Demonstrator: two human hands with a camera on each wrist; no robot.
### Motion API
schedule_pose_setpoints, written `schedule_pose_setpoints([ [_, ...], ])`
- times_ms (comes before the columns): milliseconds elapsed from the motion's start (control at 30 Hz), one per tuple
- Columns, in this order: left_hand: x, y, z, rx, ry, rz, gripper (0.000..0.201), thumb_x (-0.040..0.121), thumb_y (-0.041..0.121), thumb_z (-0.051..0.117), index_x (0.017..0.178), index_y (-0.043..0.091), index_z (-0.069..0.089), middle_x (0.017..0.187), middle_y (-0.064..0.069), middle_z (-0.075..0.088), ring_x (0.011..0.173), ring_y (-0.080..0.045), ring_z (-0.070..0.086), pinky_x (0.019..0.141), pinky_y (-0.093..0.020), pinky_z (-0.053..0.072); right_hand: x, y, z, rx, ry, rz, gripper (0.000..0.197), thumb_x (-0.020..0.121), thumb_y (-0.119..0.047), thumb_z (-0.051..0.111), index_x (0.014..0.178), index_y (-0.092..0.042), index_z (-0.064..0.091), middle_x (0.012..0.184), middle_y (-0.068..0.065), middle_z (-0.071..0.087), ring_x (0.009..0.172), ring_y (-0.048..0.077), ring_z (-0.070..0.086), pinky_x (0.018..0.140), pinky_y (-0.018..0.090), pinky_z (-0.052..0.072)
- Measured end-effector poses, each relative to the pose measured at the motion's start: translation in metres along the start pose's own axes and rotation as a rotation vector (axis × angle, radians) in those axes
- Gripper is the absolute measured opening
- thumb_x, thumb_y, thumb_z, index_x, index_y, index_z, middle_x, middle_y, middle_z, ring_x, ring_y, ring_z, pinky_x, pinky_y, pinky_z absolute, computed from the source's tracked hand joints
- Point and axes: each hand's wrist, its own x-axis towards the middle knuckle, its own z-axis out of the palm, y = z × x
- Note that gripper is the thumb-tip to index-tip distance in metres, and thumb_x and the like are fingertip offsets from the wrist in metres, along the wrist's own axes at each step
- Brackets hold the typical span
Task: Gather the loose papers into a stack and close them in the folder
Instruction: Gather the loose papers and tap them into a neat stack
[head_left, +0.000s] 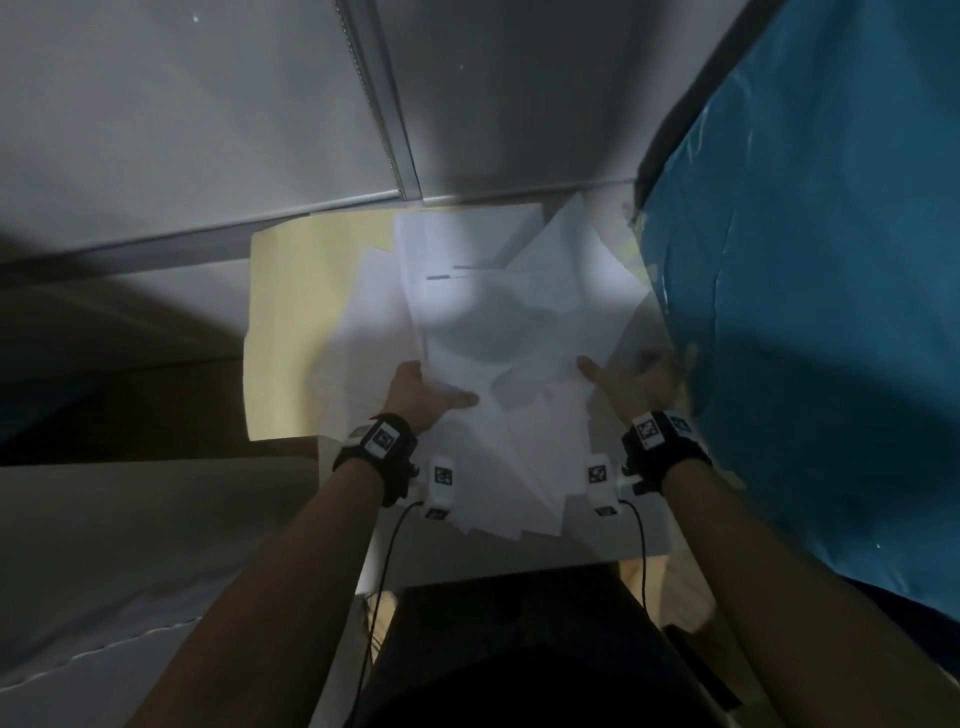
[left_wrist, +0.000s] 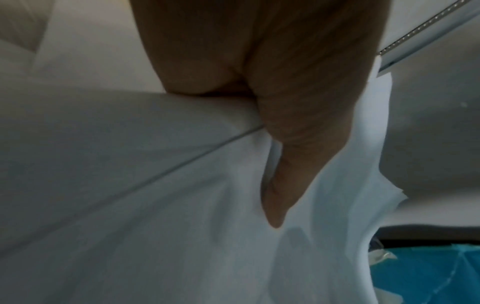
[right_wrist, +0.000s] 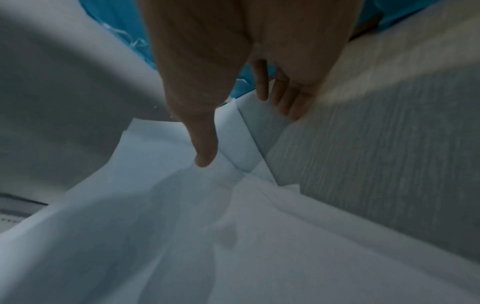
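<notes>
A loose pile of white papers (head_left: 498, 322) lies fanned out on an open manila folder (head_left: 280, 322) on a white table (head_left: 613, 540). My left hand (head_left: 426, 395) grips the pile's near left edge. Its thumb (left_wrist: 275, 201) lies on top of the papers (left_wrist: 182, 205) and the sheets run in between thumb and palm; its fingers are hidden beneath. My right hand (head_left: 631, 382) stands at the pile's right edge, fingers (right_wrist: 261, 86) straight and spread. Its thumb (right_wrist: 205, 152) touches the top of the papers (right_wrist: 207, 226).
A large blue plastic-covered mass (head_left: 805, 260) crowds the table's right side, close to my right hand. A grey wall with a metal rail (head_left: 384, 104) stands just behind the folder. Dim brown surfaces (head_left: 104, 364) lie to the left. Cables hang from both wrist cameras.
</notes>
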Motion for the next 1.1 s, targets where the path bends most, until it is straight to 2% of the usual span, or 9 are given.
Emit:
schedule_pose_setpoints([
  [133,-0.012,0.003,0.001,-0.077,-0.048,0.011,0.076,0.071,0.033,0.105,0.138,0.013,0.073,0.133,-0.004,0.076,0.122,-0.031,0.072,0.108,-0.052,0.058,-0.006,0.0,0.016,0.104,-0.125,-0.055,0.114,0.047,-0.058,0.1,0.138,-0.006,0.055,0.13,0.008,0.063,0.107,0.021,0.065,0.079,0.027,0.055],
  [233,-0.008,0.007,0.011,-0.057,-0.043,0.057,0.094,0.06,0.049,0.102,0.142,0.017,0.071,0.137,-0.006,0.077,0.123,-0.033,0.072,0.108,-0.059,0.059,0.003,-0.001,0.028,0.012,-0.272,-0.14,0.103,0.038,-0.068,0.099,0.121,-0.014,0.071,0.119,0.005,0.07,0.102,0.021,0.072,0.079,0.036,0.065],
  [300,-0.008,0.008,0.009,-0.067,-0.054,0.097,0.076,0.072,0.031,0.103,0.14,0.013,0.072,0.132,-0.009,0.077,0.117,-0.033,0.074,0.106,-0.058,0.061,0.011,-0.002,0.026,0.014,-0.311,-0.205,0.102,0.04,-0.07,0.097,0.125,-0.023,0.069,0.127,0.003,0.064,0.11,0.025,0.068,0.088,0.042,0.063],
  [433,-0.009,-0.001,-0.009,-0.289,-0.088,0.092,0.069,0.068,0.02,0.106,0.128,0.004,0.077,0.121,-0.01,0.084,0.111,-0.031,0.081,0.104,-0.06,0.063,-0.004,-0.021,-0.002,0.231,-0.176,-0.204,0.087,0.06,-0.04,0.102,0.13,-0.018,0.056,0.126,-0.001,0.059,0.106,0.014,0.064,0.082,0.027,0.059],
  [600,-0.02,0.007,-0.006,-0.298,-0.185,0.059,0.079,0.056,0.031,0.107,0.126,0.012,0.078,0.122,-0.006,0.084,0.116,-0.032,0.079,0.102,-0.058,0.064,-0.017,-0.04,-0.007,0.229,-0.51,-0.257,0.047,0.076,-0.015,0.094,0.111,-0.026,0.065,0.103,-0.017,0.069,0.092,-0.004,0.068,0.065,0.005,0.056],
  [700,-0.026,0.025,0.002,-0.243,-0.121,0.162,0.04,0.078,0.015,0.1,0.111,0.026,0.079,0.111,0.005,0.082,0.108,-0.022,0.079,0.099,-0.05,0.065,-0.025,-0.059,-0.005,0.198,-0.458,-0.266,0.046,0.083,-0.019,0.089,0.122,-0.015,0.065,0.105,-0.012,0.068,0.081,-0.013,0.061,0.058,0.0,0.05],
  [767,-0.034,0.041,-0.002,-0.245,-0.015,0.24,0.038,0.079,0.012,0.1,0.105,0.028,0.078,0.105,0.011,0.081,0.103,-0.019,0.08,0.088,-0.039,0.068,-0.031,-0.073,-0.017,0.275,-0.369,-0.302,0.044,0.081,-0.019,0.091,0.119,-0.011,0.069,0.108,-0.005,0.073,0.081,-0.01,0.071,0.062,0.006,0.055],
  [900,-0.055,0.07,-0.025,-0.307,0.134,0.459,0.033,0.07,0.008,0.104,0.095,0.013,0.083,0.091,0.006,0.087,0.089,-0.011,0.084,0.082,-0.033,0.069,-0.049,-0.104,-0.055,0.302,-0.124,-0.492,0.041,0.07,-0.039,0.097,0.096,-0.029,0.067,0.092,-0.022,0.07,0.08,-0.013,0.071,0.067,0.008,0.055],
  [1100,-0.073,0.101,-0.048,-0.403,0.33,0.593,0.07,0.068,0.019,0.108,0.118,-0.014,0.073,0.11,-0.01,0.084,0.104,-0.014,0.083,0.097,-0.037,0.067,-0.049,-0.123,-0.06,0.287,-0.19,-0.573,0.037,0.076,-0.036,0.093,0.103,-0.02,0.075,0.098,-0.021,0.072,0.087,-0.014,0.069,0.085,0.003,0.053],
])
